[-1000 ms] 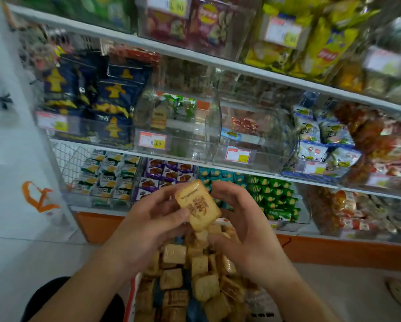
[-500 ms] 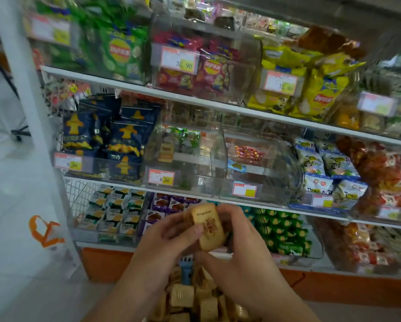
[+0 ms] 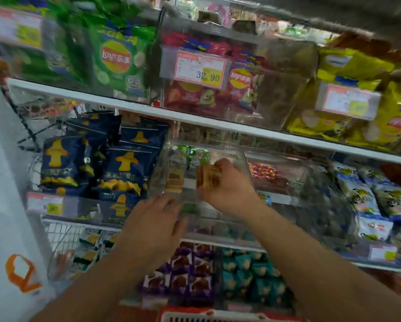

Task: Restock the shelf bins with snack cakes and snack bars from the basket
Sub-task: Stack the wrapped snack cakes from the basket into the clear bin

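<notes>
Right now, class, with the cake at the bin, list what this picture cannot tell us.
- Basket, head view: cut off by the bottom edge; its contents are out of sight.
- Cake in the right hand: print blurred by motion, partly covered by fingers.
- Left hand: blurred; contact with the bin is unclear.
- Yellow tag: price smeared.

- We note green crisp bags [image 3: 115,59] on the upper shelf, left.
- Red crisp bags [image 3: 241,89] sit behind a price tag [image 3: 200,69] reading 32.90.
- Yellow bags [image 3: 348,66] lie at upper right.
- Dark blue bags [image 3: 122,168] occupy the middle shelf, left.
</notes>
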A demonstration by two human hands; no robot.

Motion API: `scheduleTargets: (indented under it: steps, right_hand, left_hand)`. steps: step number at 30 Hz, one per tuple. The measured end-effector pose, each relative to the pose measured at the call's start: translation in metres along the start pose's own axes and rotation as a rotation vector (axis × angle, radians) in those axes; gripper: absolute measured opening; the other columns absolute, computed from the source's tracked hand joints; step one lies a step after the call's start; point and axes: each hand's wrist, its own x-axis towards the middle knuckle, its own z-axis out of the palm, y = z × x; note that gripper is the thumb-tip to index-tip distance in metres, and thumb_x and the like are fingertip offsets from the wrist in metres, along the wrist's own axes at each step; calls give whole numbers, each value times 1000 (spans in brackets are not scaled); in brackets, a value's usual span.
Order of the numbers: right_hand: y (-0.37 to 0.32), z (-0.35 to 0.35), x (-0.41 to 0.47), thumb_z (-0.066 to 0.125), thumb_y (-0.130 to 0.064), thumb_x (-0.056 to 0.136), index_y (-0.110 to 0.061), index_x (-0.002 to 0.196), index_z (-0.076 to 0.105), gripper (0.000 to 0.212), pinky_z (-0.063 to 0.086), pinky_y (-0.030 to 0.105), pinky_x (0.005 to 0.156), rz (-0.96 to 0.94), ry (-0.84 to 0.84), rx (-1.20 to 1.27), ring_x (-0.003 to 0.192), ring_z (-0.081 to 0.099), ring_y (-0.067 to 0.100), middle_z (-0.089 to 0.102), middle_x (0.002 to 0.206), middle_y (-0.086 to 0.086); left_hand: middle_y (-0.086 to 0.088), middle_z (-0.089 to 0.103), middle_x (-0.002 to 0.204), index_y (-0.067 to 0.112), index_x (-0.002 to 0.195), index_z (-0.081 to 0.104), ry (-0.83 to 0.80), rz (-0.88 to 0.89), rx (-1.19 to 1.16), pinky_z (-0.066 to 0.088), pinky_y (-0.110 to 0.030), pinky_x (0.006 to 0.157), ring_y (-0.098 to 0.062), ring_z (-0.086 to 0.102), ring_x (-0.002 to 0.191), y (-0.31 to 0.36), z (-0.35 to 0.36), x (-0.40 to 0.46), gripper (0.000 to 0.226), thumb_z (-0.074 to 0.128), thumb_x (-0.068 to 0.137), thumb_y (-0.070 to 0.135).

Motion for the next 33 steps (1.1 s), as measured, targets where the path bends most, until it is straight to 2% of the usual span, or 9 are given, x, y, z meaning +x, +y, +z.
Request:
scheduleTargets:
  steps: [3, 6, 11, 14, 16, 20, 24, 27, 33]
  right_hand:
    - [4, 28, 57, 87, -48, 73, -22, 117, 48, 64, 48, 28, 61, 23, -135, -150, 86, 59, 17, 61, 104, 0]
    - [8, 50, 88, 88, -47, 73, -17, 125, 53, 70, 56, 32, 77, 17, -203, -269, 99, 60, 22, 61, 116, 4]
    - [6, 64, 113, 78, -44, 86, -16, 132, 51, 60, 48, 28, 82, 92, -344, -304, 103, 55, 22, 57, 121, 3]
    - [-9, 69, 118, 67, -58, 84, -17, 158, 31, 92, 40, 43, 110, 75, -269, -416, 146, 32, 39, 32, 158, 17]
    - [-19, 77, 123, 56, -74, 82, -18, 156, 39, 94, 32, 50, 118, -20, -133, -473, 150, 22, 43, 27, 163, 19]
    - [-29, 99, 133, 47, -89, 78, -14, 155, 41, 107, 33, 50, 118, -24, -159, -513, 149, 26, 41, 35, 160, 19]
    - [-26, 98, 148, 75, -63, 74, -15, 125, 60, 71, 57, 38, 93, 42, -204, -346, 114, 60, 29, 63, 125, 10]
    - [-21, 86, 154, 86, -32, 74, -16, 102, 59, 42, 55, 27, 63, 20, -221, -175, 82, 59, 12, 60, 96, -2]
    - [-12, 88, 164, 68, -13, 85, -23, 121, 71, 38, 60, 34, 85, -130, -111, -185, 107, 66, 24, 68, 120, 1]
  left_hand:
    - [2, 68, 96, 21, 106, 72, 10, 178, 240, 49, -44, 84, -24, 61, 91, -20, 26, 10, 50, 26, 103, 44]
    - [4, 60, 81, 23, 88, 66, 182, 262, 172, 50, -39, 73, -21, 57, 74, -25, 40, 10, 8, 72, 87, 28]
    - [7, 57, 84, 26, 93, 57, 269, 223, 121, 32, -36, 80, -19, 50, 80, -27, 52, 12, 19, 41, 96, 34]
    - [7, 56, 89, 26, 98, 56, 228, 205, 98, 32, -37, 84, -19, 49, 84, -28, 53, 9, 16, 43, 99, 36]
    - [7, 56, 91, 26, 99, 58, 202, 188, 95, 31, -37, 86, -19, 49, 86, -28, 52, 9, 14, 47, 99, 35]
    - [8, 55, 89, 26, 96, 59, 197, 185, 95, 30, -36, 87, -19, 46, 88, -26, 52, 8, 6, 58, 94, 32]
    - [6, 57, 91, 24, 99, 61, 243, 180, 103, 31, -36, 88, -20, 48, 90, -26, 53, 8, 21, 43, 99, 35]
    - [6, 59, 91, 23, 99, 63, 243, 181, 109, 32, -36, 88, -20, 49, 89, -25, 52, 7, 25, 41, 100, 36]
    - [4, 58, 92, 22, 100, 63, 236, 175, 117, 33, -36, 89, -21, 50, 87, -24, 52, 7, 26, 40, 100, 35]
